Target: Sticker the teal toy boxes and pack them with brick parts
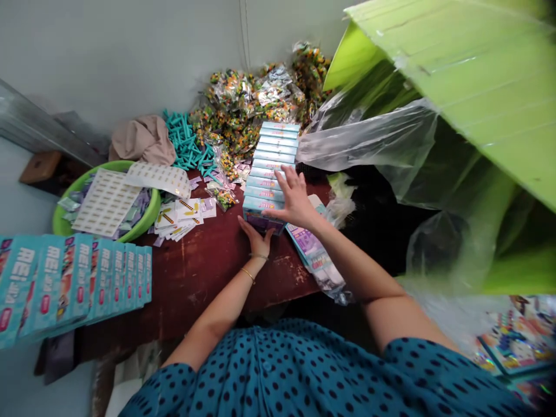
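A row of light-blue boxes (273,157), packed one behind another, runs away from me on the dark red table (191,289). My right hand (296,200) lies over the near right part of this row, fingers spread across the box edges. At the row's near end, low down, is my left hand (256,238), its fingers stretched apart beside the front box; whether the palm presses on it I cannot tell. Flat purple-and-blue printed packs (309,240) lie just right of the row, partly behind my right forearm.
Left stand more blue boxes (99,278) and a green basin (152,214) with sticker sheets. Printed cards (180,219), turquoise pieces (186,139) and bags of coloured small parts (243,104) lie beyond. A big lime-green carton (478,87) with plastic film juts in at right.
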`<state>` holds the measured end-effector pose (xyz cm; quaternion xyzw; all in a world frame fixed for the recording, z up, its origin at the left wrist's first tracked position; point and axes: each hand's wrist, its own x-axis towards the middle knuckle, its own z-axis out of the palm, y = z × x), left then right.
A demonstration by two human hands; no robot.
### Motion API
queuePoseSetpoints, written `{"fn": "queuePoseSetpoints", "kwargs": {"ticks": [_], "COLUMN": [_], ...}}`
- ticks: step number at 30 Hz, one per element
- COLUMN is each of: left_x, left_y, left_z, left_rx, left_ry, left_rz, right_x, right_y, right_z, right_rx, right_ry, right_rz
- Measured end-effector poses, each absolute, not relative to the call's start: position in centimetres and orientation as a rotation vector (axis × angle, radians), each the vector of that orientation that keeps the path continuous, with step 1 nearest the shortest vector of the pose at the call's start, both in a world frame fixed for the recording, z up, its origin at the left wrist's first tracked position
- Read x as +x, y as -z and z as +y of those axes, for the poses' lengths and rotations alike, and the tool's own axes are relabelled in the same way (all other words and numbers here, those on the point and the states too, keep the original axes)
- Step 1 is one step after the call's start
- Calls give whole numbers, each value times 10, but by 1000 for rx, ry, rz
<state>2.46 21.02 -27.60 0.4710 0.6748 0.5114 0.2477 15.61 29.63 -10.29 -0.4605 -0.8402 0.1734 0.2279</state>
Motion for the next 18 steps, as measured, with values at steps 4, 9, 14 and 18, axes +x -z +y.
{"fn": "queuePoseSetpoints", "kwargs": {"ticks": [4,9,14,18], "left_x": [24,23,22,22], "left_y": [274,273,275,279], "left_z": [210,211,211,210], "left_rx": [1284,1263,1281,1297], "left_ry": [-1411,-1405,-1426,-1415], "left_rz": [1840,1851,1862,1879], "right_x": [149,158,164,169], "right_y": [107,111,108,106], "right_z": [346,431,513,557], "right_rx": [-1365,-1609,-1703,-1641], "right_ry": [-475,-421,-377,-463], "right_rz": [-2335,-2180,-2049,-2018]}}
